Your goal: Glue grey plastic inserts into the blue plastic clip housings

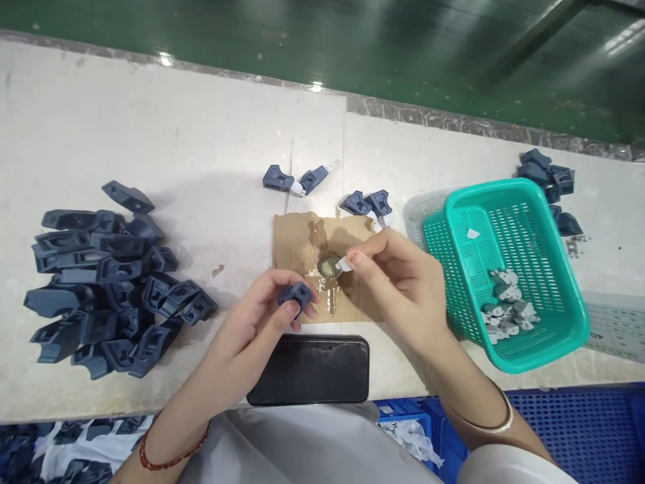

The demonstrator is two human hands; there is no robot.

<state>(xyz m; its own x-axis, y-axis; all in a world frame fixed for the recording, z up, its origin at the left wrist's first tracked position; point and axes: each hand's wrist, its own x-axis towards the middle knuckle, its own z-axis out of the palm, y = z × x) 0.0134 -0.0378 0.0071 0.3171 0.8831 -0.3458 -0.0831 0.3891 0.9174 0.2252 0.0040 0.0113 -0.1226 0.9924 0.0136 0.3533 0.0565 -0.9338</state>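
Note:
My left hand (267,312) is closed around a dark blue plastic part (296,297), held just above the lower left of a piece of brown cardboard (297,235). Between the thumb and fingers of my right hand (398,282) is a small whitish piece (345,264). Its tip is at a small round cap (330,267) of pale liquid on the cardboard; whether it touches the liquid I cannot tell. Wet, shiny spots surround the cap. Behind the cardboard lie two blue parts (357,203), and a pair with white pieces (298,189) attached is farther back.
A large pile of blue parts (115,269) covers the left of the table. To the right stands a green basket (534,363) with several grey-white pieces (508,316). A black phone (322,370) lies at the front edge. More blue parts (547,171) sit behind the basket; blue crates (579,430) are below.

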